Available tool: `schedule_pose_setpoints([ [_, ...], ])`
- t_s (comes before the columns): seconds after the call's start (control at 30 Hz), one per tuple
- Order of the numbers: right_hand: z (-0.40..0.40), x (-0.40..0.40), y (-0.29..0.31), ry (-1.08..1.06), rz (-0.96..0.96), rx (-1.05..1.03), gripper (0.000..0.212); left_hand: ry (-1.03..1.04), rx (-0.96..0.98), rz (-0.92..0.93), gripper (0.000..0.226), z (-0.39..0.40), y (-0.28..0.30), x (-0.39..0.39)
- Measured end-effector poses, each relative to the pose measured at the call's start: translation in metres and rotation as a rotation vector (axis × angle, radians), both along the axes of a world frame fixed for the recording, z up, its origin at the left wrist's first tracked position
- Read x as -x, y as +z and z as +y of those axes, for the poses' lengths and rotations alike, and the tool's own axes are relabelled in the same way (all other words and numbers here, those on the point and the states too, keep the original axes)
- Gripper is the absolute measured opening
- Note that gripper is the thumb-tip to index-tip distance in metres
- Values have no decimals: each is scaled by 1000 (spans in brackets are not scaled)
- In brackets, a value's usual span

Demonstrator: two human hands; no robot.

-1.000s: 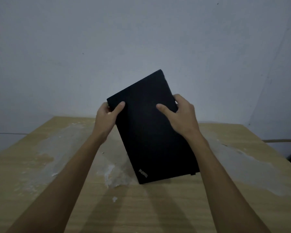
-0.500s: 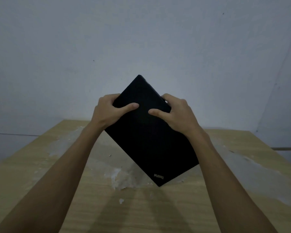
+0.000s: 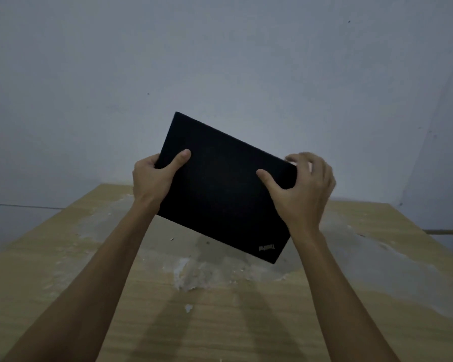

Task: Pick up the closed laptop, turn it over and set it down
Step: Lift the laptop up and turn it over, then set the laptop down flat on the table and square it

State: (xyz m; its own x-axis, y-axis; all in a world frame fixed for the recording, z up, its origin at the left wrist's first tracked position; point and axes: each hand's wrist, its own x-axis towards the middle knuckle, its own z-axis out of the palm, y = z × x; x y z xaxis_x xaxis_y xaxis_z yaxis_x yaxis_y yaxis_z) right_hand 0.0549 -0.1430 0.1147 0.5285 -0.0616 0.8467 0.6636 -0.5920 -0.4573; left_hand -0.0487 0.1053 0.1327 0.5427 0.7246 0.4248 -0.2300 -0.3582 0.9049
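Pale wood counter [image 3: 63,270], smeared white, met a grey wall [image 3: 220,61]; above the counter, both hands [image 3: 152,178] [image 3: 304,189] gripped the closed black laptop [image 3: 225,189].

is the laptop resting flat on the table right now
No, both hands, left hand and right hand, hold the laptop tilted above the table.
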Motion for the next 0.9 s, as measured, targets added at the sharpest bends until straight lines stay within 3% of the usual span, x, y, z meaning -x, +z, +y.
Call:
schedule_pose_setpoints([
  [0.17, -7, 6, -19, 272, 390, -363, 100, -23, 238, -75, 45, -7, -18, -1],
  [0.37, -9, -3, -55, 302, 493, -277, 44, -13, 398, -26, 43, -15, -55, -6],
  [0.9, 20, -90, -114, 133, 808, -145, 47, 57, 39, 430, 67, 37, -146, -88],
])
